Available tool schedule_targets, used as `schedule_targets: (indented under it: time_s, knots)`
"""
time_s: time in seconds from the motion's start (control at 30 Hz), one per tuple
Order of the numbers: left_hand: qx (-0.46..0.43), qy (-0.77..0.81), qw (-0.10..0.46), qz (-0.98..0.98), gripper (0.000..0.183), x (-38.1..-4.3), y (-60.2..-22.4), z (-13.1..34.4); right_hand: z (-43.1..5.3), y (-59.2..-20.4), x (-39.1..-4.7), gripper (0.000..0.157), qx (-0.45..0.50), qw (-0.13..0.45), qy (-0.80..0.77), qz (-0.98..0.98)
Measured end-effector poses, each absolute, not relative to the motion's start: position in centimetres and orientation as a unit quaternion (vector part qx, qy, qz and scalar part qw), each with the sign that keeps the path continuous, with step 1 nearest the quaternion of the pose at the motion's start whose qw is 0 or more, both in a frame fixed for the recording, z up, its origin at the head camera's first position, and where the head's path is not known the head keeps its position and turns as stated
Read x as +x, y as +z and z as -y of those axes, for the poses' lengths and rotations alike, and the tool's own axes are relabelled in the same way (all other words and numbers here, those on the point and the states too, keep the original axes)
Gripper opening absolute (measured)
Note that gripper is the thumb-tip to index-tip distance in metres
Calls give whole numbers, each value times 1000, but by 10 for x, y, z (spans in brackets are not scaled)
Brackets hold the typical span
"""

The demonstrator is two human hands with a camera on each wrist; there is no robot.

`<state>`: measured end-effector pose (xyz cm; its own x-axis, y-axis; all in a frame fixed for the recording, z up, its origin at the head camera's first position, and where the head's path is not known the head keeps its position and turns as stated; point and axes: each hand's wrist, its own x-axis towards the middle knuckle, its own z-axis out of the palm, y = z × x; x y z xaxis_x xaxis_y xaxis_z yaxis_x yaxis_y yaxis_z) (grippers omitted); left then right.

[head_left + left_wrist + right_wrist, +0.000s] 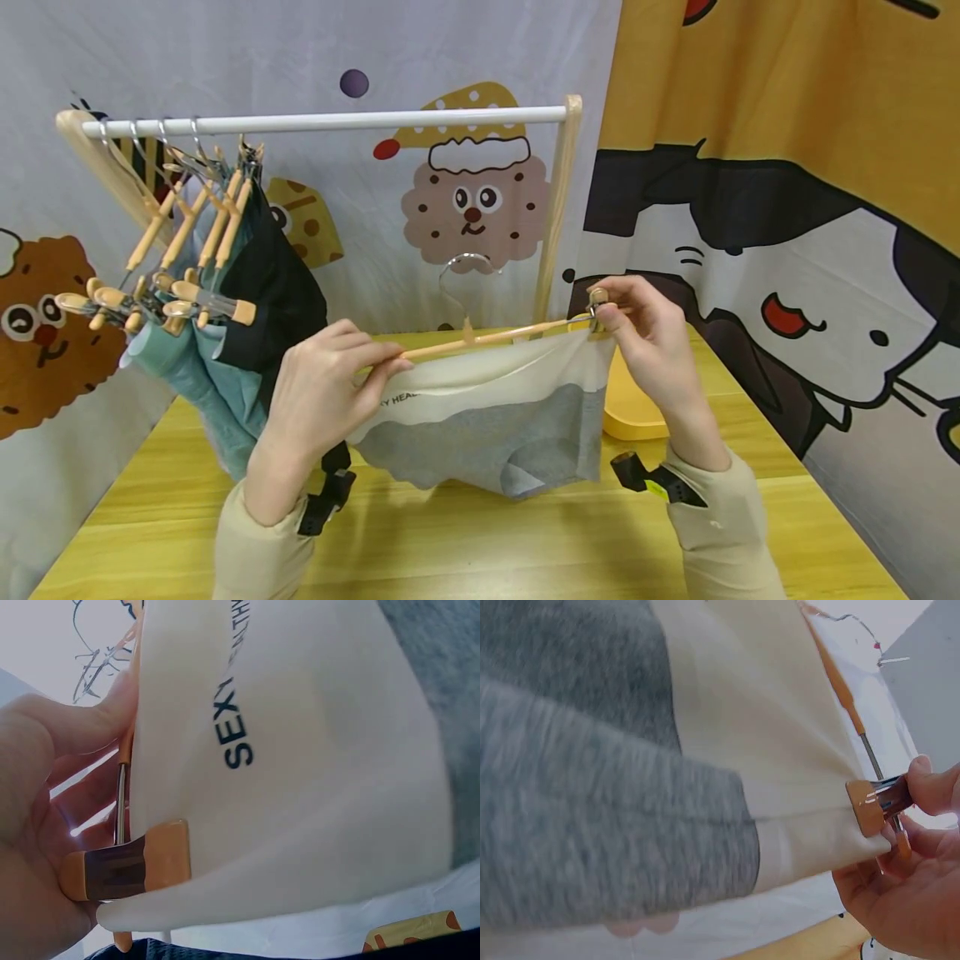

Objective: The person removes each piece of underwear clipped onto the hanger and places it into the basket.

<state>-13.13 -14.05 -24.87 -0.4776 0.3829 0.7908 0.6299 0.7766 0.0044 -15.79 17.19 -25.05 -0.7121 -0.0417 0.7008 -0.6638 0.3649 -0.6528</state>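
A pair of cream-and-grey underpants (480,425) hangs by its waistband from a clip hanger (495,336) above the table. My left hand (330,392) grips the hanger's bar near its left end. In the left wrist view, an orange clip (127,866) bites the waistband beside that palm. At the other end, my right hand (652,333) pinches the right clip (597,308) between thumb and fingers. This clip (868,808) sits on the corner of the waistband in the right wrist view. Lettering shows on the cream band, partly hidden by my left hand in the head view.
A rack with a white rail (330,122) stands behind. Several clip hangers bearing teal garments (217,383) and a black garment (273,283) crowd its left end. Behind my right hand, a yellow tray (633,408) lies on the wooden table (480,542).
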Motion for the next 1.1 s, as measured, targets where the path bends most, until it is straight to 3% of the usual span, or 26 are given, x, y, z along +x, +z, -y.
schedule_targets:
  time_s: [0.3, 1.1]
  knots:
    - [-310, -142, 461, 819, 15, -134, -248, 135, -174, -246, -151, 17, 193, 280, 571, 747]
    - [-312, -142, 459, 819, 16, -136, -248, 134, -178, -243, -146, 8, 165, 270, 597, 738]
